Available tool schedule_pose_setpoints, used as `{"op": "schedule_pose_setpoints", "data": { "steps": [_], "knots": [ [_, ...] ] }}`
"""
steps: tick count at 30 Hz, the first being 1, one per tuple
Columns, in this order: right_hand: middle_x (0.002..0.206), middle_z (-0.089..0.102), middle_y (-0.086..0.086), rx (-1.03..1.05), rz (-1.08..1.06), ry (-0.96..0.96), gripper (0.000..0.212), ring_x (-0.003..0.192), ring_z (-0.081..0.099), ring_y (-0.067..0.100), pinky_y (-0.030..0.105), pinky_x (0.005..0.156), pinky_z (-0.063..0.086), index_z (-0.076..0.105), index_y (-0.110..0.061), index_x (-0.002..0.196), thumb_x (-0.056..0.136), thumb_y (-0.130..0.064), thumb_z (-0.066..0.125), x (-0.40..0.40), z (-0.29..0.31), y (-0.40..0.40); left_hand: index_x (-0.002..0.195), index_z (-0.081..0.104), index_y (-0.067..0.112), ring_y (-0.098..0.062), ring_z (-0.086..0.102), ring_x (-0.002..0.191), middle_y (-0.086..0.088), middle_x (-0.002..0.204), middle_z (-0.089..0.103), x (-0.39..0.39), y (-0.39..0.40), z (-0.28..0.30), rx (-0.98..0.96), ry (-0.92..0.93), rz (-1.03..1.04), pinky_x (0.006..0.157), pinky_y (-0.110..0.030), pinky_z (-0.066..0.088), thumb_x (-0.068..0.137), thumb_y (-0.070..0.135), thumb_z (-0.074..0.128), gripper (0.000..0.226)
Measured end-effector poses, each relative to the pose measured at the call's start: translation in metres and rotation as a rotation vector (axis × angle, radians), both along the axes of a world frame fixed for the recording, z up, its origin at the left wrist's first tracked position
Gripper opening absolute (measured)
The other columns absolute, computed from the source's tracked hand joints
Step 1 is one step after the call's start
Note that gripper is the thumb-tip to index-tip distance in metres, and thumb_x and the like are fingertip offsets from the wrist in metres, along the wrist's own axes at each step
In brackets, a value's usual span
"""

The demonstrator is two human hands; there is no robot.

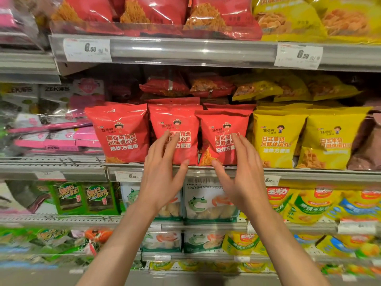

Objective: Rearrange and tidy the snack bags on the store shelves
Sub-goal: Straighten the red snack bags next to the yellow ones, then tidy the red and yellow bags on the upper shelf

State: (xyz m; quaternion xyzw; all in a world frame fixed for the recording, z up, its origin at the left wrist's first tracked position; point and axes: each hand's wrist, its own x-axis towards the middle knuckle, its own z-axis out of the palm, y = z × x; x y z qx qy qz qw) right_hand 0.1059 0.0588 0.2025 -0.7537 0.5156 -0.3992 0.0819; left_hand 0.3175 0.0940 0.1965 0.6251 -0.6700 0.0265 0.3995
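Three red snack bags stand upright in a row on the middle shelf (288, 174): a left one (121, 131), a middle one (175, 122) and a right one (222, 124). My left hand (162, 172) is spread open in front of the middle red bag, its fingertips at the bag's face. Before the right red bag my right hand (241, 174) is open too, fingers apart. Neither hand grips anything. More red bags (165, 87) lie flat behind the row.
Two yellow snack bags (276, 137) (329, 139) stand right of the red ones. Red and yellow bags fill the shelf above (185, 50). Pink and grey seaweed packs (53, 124) sit left. White frog-print bags (208, 203) and green packs (82, 197) fill lower shelves.
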Motion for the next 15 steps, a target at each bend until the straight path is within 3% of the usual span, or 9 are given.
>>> {"op": "schedule_pose_setpoints", "data": {
  "steps": [2, 4, 7, 9, 12, 15],
  "knots": [
    [0.166, 0.031, -0.001, 0.076, 0.024, -0.015, 0.080, 0.154, 0.026, 0.018, 0.046, 0.124, 0.030, 0.023, -0.026, 0.163, 0.098, -0.054, 0.060, -0.005, -0.010, 0.015, 0.160, 0.029, 0.024, -0.014, 0.025, 0.152, 0.003, 0.165, 0.027, -0.002, 0.015, -0.005, 0.061, 0.062, -0.010, 0.124, -0.041, 0.028, 0.101, 0.046, 0.052, 0.067],
    [0.161, 0.040, -0.004, 0.165, 0.036, -0.025, 0.081, 0.148, 0.035, 0.012, 0.034, 0.119, 0.033, 0.026, -0.028, 0.162, 0.095, -0.059, 0.058, -0.009, -0.019, 0.031, 0.160, 0.030, 0.028, -0.003, 0.034, 0.144, 0.011, 0.162, 0.030, -0.006, 0.031, -0.010, 0.111, 0.125, -0.038, 0.115, -0.041, 0.043, 0.102, 0.052, 0.048, 0.065],
    [0.129, 0.065, -0.007, 0.233, 0.096, -0.057, 0.079, 0.117, 0.061, 0.006, 0.027, 0.095, 0.048, 0.041, -0.029, 0.154, 0.086, -0.069, 0.051, -0.013, -0.039, 0.057, 0.158, 0.028, 0.040, 0.002, 0.041, 0.137, 0.021, 0.154, 0.038, -0.011, 0.059, -0.020, 0.201, 0.236, -0.087, 0.110, -0.039, 0.047, 0.099, 0.059, 0.049, 0.065],
    [0.118, 0.066, -0.020, 0.294, 0.127, -0.113, 0.067, 0.109, 0.061, -0.005, 0.017, 0.092, 0.046, 0.048, -0.039, 0.144, 0.084, -0.069, 0.053, -0.019, -0.052, 0.071, 0.156, 0.028, 0.045, 0.001, 0.045, 0.136, 0.022, 0.149, 0.045, -0.016, 0.076, -0.027, 0.244, 0.284, -0.100, 0.113, -0.040, 0.044, 0.095, 0.063, 0.050, 0.067],
    [0.118, 0.056, -0.040, 0.386, 0.111, -0.190, 0.049, 0.114, 0.051, -0.024, 0.000, 0.088, 0.038, 0.044, -0.061, 0.123, 0.077, -0.075, 0.052, -0.028, -0.058, 0.088, 0.151, 0.029, 0.054, 0.004, 0.045, 0.137, 0.028, 0.146, 0.048, -0.022, 0.093, -0.036, 0.289, 0.356, -0.108, 0.115, -0.039, 0.042, 0.093, 0.069, 0.050, 0.064],
    [0.117, 0.056, -0.049, 0.465, 0.108, -0.235, 0.040, 0.114, 0.049, -0.026, -0.002, 0.087, 0.039, 0.044, -0.076, 0.119, 0.080, -0.072, 0.055, -0.041, -0.065, 0.098, 0.149, 0.033, 0.056, 0.009, 0.041, 0.138, 0.038, 0.144, 0.044, -0.034, 0.102, -0.045, 0.340, 0.364, -0.103, 0.117, -0.031, 0.038, 0.094, 0.067, 0.052, 0.059]
  ]
}}
